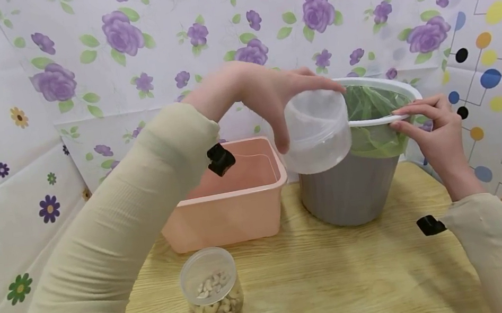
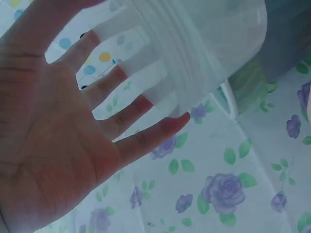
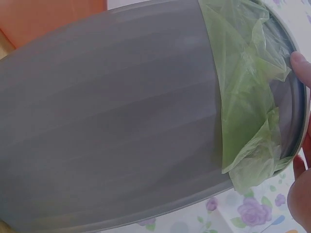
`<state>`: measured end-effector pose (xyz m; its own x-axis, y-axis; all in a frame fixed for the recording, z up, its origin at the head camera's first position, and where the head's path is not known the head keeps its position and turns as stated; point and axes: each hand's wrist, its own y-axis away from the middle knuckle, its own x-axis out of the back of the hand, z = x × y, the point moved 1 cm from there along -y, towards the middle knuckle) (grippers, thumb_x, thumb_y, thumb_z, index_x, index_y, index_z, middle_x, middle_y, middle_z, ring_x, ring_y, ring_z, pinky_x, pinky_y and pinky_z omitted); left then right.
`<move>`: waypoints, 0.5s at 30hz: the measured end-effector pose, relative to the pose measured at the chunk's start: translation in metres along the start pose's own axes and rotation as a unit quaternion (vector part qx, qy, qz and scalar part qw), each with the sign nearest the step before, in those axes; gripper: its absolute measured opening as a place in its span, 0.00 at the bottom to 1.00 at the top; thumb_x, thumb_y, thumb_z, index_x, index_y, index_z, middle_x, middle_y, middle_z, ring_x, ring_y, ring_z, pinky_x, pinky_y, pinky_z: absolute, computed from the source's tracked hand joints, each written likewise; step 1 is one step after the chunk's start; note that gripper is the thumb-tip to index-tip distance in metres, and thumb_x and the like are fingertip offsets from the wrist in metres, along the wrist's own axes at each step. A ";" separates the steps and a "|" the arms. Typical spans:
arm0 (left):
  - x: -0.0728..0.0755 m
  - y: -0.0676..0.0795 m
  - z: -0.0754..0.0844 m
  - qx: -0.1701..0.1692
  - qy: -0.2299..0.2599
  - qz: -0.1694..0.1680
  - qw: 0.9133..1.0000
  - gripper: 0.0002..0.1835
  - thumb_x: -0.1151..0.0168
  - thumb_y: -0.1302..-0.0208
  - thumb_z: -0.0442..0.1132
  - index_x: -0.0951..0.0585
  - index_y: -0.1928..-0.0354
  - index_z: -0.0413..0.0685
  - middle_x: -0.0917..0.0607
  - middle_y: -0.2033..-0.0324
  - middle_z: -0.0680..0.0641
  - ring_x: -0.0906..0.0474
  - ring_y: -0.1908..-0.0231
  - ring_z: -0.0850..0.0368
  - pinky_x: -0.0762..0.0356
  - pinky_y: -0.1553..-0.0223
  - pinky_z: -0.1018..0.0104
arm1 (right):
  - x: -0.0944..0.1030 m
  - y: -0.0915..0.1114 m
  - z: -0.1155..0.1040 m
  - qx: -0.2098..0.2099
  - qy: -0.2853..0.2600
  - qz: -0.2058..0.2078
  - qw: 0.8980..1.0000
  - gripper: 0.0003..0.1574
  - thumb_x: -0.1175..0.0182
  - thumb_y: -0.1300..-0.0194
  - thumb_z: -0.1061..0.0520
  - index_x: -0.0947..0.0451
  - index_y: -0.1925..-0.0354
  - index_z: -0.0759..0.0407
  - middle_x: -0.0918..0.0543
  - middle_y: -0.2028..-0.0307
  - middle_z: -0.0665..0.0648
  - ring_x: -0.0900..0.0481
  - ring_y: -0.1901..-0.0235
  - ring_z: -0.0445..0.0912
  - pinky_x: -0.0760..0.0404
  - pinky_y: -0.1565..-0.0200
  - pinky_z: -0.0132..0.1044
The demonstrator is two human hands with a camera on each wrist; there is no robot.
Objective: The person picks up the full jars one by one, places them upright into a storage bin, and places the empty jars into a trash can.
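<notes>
My left hand (image 1: 265, 87) grips a clear plastic jar (image 1: 320, 139) between thumb and fingers, tilted in front of the bin's left rim. In the left wrist view, the fingers show through the wall of the jar (image 2: 214, 43), and no contents are visible in it. At the right, my right hand (image 1: 442, 132) pinches the white rim (image 1: 371, 122) of a grey trash can (image 1: 352, 190). A green bag (image 1: 374, 143) lines the can and folds down over its outside. The right wrist view shows the ribbed trash can (image 3: 121, 111) up close, with fingertips at its edge.
A pink plastic basin (image 1: 225, 216) stands left of the trash can, partly behind my left forearm. Nearer the front, a lidded clear jar of cashews (image 1: 215, 300) stands on the wooden table (image 1: 326, 279). Flowered and dotted sheets (image 1: 191, 4) hang around the back and sides.
</notes>
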<state>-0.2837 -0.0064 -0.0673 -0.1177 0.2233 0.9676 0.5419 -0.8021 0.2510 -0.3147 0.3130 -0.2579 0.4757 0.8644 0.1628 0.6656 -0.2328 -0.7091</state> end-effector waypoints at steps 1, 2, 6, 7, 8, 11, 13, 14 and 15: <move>0.002 0.001 -0.001 0.002 0.000 0.007 1.000 0.64 0.20 0.56 0.47 0.55 0.24 0.82 0.51 0.25 0.54 0.49 0.27 0.54 0.36 0.32 0.52 | 0.000 0.000 0.000 0.002 0.001 -0.001 1.000 0.15 0.28 0.42 0.61 0.13 0.55 0.61 0.29 0.58 0.35 0.34 0.48 0.32 0.40 0.47 0.28; 0.003 0.001 -0.002 0.004 0.001 0.016 1.000 0.64 0.20 0.56 0.47 0.55 0.24 0.83 0.51 0.24 0.54 0.49 0.27 0.54 0.35 0.32 0.52 | 0.000 0.000 0.000 0.003 0.003 -0.002 1.000 0.15 0.28 0.42 0.61 0.13 0.55 0.61 0.29 0.58 0.35 0.34 0.48 0.32 0.41 0.47 0.28; 0.009 0.001 -0.002 -0.002 0.001 0.053 0.999 0.65 0.20 0.57 0.45 0.55 0.24 0.82 0.52 0.24 0.55 0.49 0.27 0.56 0.32 0.35 0.55 | 0.001 -0.001 0.000 0.007 0.001 -0.003 1.000 0.15 0.28 0.42 0.61 0.13 0.55 0.61 0.29 0.59 0.35 0.34 0.48 0.32 0.41 0.47 0.27; 0.010 0.000 -0.001 -0.004 -0.002 0.063 0.998 0.65 0.20 0.57 0.44 0.56 0.24 0.82 0.53 0.24 0.56 0.50 0.26 0.56 0.31 0.36 0.55 | 0.001 -0.001 -0.001 0.006 -0.001 -0.002 1.000 0.15 0.28 0.42 0.61 0.13 0.55 0.61 0.29 0.59 0.35 0.34 0.48 0.32 0.41 0.48 0.26; 0.012 0.000 -0.001 -0.004 -0.008 0.071 0.997 0.66 0.20 0.57 0.45 0.56 0.24 0.82 0.54 0.23 0.56 0.51 0.26 0.57 0.31 0.36 0.56 | 0.002 -0.001 -0.002 0.006 -0.002 -0.001 1.000 0.15 0.28 0.42 0.61 0.13 0.55 0.61 0.29 0.59 0.35 0.34 0.48 0.32 0.41 0.48 0.26; 0.017 -0.002 -0.001 0.002 -0.013 0.087 0.996 0.66 0.20 0.56 0.45 0.58 0.24 0.82 0.56 0.22 0.56 0.53 0.24 0.57 0.30 0.36 0.56 | 0.001 0.000 -0.002 0.004 -0.002 -0.001 1.000 0.15 0.28 0.42 0.61 0.13 0.55 0.61 0.29 0.59 0.35 0.34 0.48 0.31 0.42 0.48 0.26; 0.019 -0.003 -0.002 0.011 -0.008 0.098 0.995 0.66 0.20 0.55 0.44 0.58 0.24 0.82 0.57 0.22 0.55 0.54 0.24 0.57 0.30 0.35 0.55 | 0.001 0.000 -0.003 0.004 -0.003 -0.002 1.000 0.15 0.29 0.42 0.61 0.13 0.54 0.61 0.29 0.59 0.35 0.34 0.48 0.31 0.42 0.48 0.26; 0.021 -0.004 -0.002 0.014 -0.004 0.104 0.994 0.67 0.20 0.55 0.43 0.59 0.24 0.82 0.57 0.22 0.55 0.55 0.24 0.57 0.30 0.35 0.55 | 0.001 0.001 -0.003 0.004 -0.003 -0.001 1.000 0.15 0.28 0.42 0.61 0.13 0.54 0.62 0.29 0.59 0.35 0.34 0.48 0.31 0.42 0.48 0.27; 0.022 -0.005 -0.003 0.016 0.003 0.110 0.994 0.67 0.20 0.55 0.43 0.59 0.24 0.82 0.57 0.22 0.55 0.55 0.24 0.57 0.30 0.35 0.55 | 0.001 0.001 -0.003 0.003 -0.004 -0.001 1.000 0.15 0.29 0.42 0.61 0.13 0.54 0.62 0.29 0.59 0.35 0.34 0.48 0.31 0.42 0.48 0.27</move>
<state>-0.2917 0.0009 -0.0475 0.0027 0.0408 0.9992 0.5811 -0.8133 0.0316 -0.3119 0.3125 -0.2565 0.4700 0.8683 0.1585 0.6631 -0.2288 -0.7127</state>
